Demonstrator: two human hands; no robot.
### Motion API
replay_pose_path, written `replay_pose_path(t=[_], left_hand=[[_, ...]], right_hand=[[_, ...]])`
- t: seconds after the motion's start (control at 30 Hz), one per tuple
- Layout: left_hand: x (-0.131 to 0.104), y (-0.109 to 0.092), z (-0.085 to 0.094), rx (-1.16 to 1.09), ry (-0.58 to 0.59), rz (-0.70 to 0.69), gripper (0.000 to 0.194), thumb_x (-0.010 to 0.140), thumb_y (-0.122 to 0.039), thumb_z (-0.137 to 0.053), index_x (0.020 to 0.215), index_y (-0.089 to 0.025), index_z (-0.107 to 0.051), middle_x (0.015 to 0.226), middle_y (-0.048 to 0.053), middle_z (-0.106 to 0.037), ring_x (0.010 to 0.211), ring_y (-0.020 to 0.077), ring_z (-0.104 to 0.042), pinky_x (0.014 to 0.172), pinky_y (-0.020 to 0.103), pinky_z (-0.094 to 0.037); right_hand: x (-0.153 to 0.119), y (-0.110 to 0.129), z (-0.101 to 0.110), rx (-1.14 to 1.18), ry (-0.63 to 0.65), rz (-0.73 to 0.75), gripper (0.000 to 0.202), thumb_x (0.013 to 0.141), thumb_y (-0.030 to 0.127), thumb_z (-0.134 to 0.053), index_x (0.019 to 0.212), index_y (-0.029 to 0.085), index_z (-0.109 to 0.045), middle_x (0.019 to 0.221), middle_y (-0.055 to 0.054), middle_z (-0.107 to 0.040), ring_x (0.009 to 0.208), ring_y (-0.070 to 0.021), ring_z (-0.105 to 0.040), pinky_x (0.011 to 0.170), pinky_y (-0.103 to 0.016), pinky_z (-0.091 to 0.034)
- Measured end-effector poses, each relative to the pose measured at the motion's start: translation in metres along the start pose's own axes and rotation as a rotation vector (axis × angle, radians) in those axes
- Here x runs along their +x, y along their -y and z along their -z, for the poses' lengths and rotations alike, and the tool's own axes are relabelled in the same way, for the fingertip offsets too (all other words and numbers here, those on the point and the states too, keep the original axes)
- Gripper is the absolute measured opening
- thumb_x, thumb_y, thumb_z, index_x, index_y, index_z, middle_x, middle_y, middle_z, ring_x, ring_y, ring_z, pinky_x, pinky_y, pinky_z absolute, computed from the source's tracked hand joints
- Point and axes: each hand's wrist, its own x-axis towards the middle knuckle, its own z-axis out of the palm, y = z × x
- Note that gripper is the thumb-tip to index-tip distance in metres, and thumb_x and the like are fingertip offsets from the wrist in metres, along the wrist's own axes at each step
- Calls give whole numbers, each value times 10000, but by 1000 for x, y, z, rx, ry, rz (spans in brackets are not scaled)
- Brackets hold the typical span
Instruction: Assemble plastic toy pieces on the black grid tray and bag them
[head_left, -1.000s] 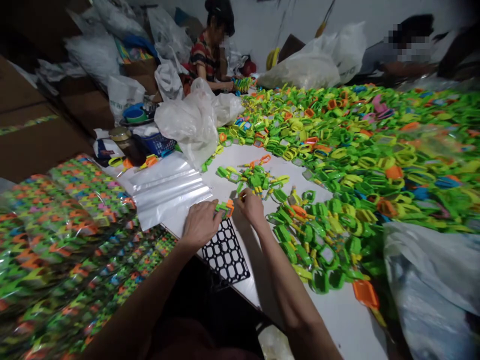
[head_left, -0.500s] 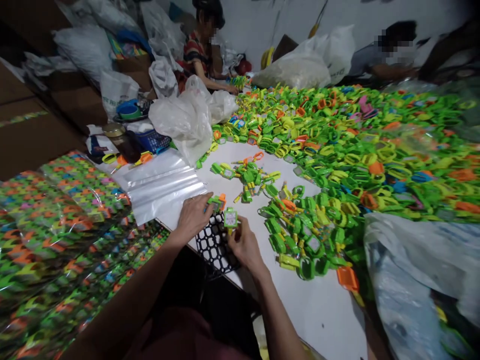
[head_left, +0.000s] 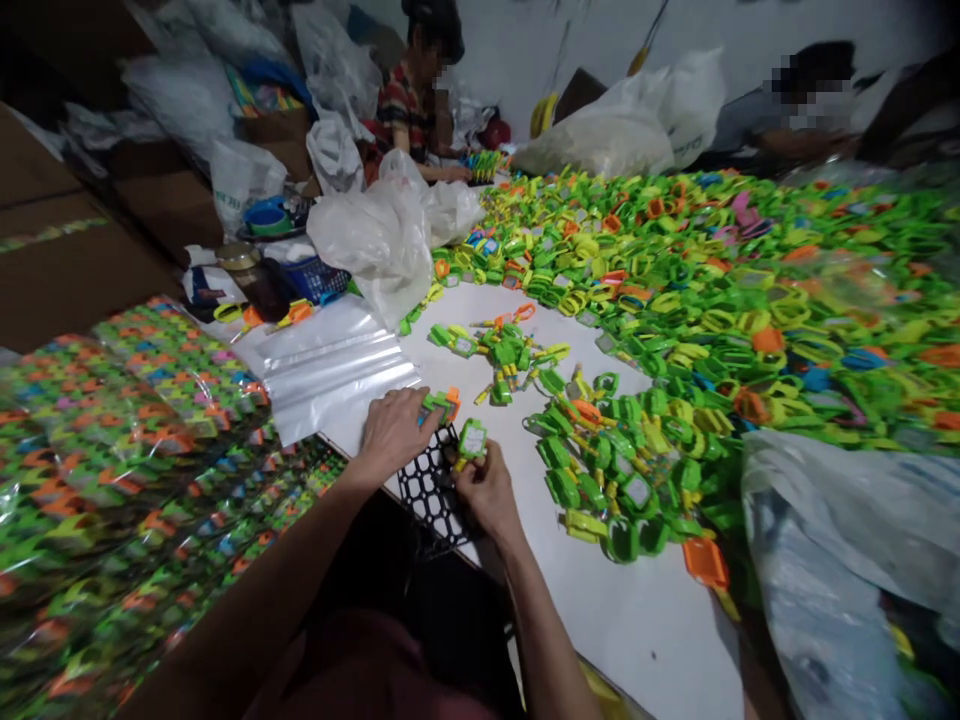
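A green toy watch (head_left: 472, 438) with a pale face is pinched in my right hand (head_left: 486, 490), just above the right side of a black grid tray (head_left: 427, 490). The tray, full of openings, lies tilted over the table's near edge. My left hand (head_left: 394, 432) is closed over its far left end, the fingertips against a short row of green and orange toy watches (head_left: 442, 402) there; the undersides of those fingers are hidden. Right of the tray a loose heap of green toy watches (head_left: 615, 470) spreads over the white table (head_left: 637, 620).
A large mound of toy watches (head_left: 675, 270) covers the table's far side. Clear plastic sheets (head_left: 341, 365) lie left of the tray, near a jar (head_left: 251, 275). Packed trays (head_left: 150, 480) are stacked at left. A plastic bag (head_left: 817, 560) sits at right. Two people work beyond.
The toy watch in my right hand has tilted and moved slightly right relative to the tray. The whole view has shifted a little. My left hand stays at the tray's far end.
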Motion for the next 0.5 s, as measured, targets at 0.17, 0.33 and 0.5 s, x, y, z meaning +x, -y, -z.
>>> replay_pose_path(t=[0.17,0.33,0.5], left_hand=[[-1,1,-4,-10,-57,15,447,943,-443,-471,1281,-176,-591,1208,113,-663,1111,294,-599,933,429,-455],[-2,3,-5,-41,-66,6,425,942,-432,-474,1269,-194,-604,1155,100,-685,1090,280,-608,922,409,-455],[-1,2,-5,-48,-81,15,418,938,-431,-477,1258,-198,-613,1158,93,-686,1084,277,-608,933,410,-448]], right_hand=[[5,-1,-4,81,44,15,332,737,288,-626,1040,200,-521,739,21,-599,625,-124,-508,569,-226,-431],[7,2,-15,-94,-77,18,213,752,259,-534,954,194,-523,739,13,-583,626,-130,-497,570,-231,-416],[-1,14,10,-283,92,58,540,727,197,-521,1266,185,-489,671,49,-560,564,-131,-486,545,-230,-366]])
